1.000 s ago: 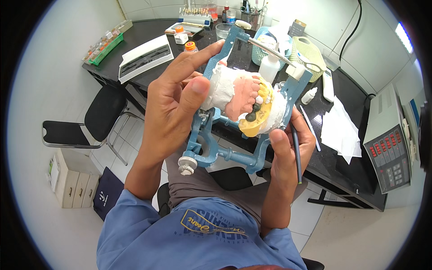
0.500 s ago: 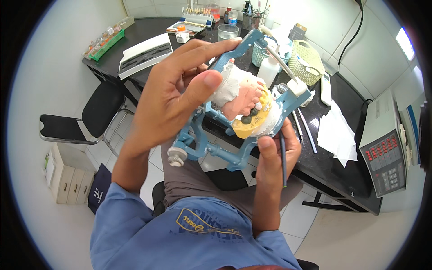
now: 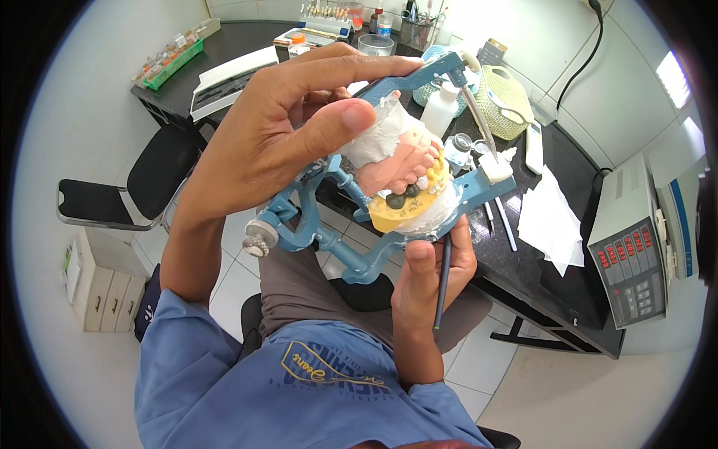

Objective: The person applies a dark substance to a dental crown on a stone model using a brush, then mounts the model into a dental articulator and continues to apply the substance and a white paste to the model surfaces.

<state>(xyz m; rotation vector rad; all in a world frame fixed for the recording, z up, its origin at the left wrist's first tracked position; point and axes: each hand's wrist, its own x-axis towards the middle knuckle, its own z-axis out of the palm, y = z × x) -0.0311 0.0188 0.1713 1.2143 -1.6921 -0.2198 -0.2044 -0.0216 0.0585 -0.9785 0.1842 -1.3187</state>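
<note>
Both hands hold up a blue dental articulator [image 3: 360, 263] over my lap, tilted. My left hand [image 3: 280, 131] wraps its upper arm, index finger stretched along the frame and thumb against the white plaster [image 3: 380, 138]. A pink dental cast [image 3: 390, 169] hangs from that plaster, its teeth close to the yellow lower cast [image 3: 393, 217]. Two dark tooth shapes [image 3: 397, 200] and a whitish one stand on the lower cast. My right hand [image 3: 426, 280] grips the lower frame from beneath, also keeping a slim dark stick [image 3: 443, 292] along its fingers. Some right fingers are hidden behind the frame.
Behind, the black desk [image 3: 486, 258] carries a white bottle [image 3: 440, 108], a pale green basket [image 3: 505, 105], white sheets [image 3: 552, 221] and a white open case [image 3: 232, 82]. On the right stands a device with red digits [image 3: 628, 258]. A black chair [image 3: 153, 176] is at left.
The articulator has turned slightly clockwise in my hands, its knob going left and up. Both hands and the view have shifted a little; my grip stays the same.
</note>
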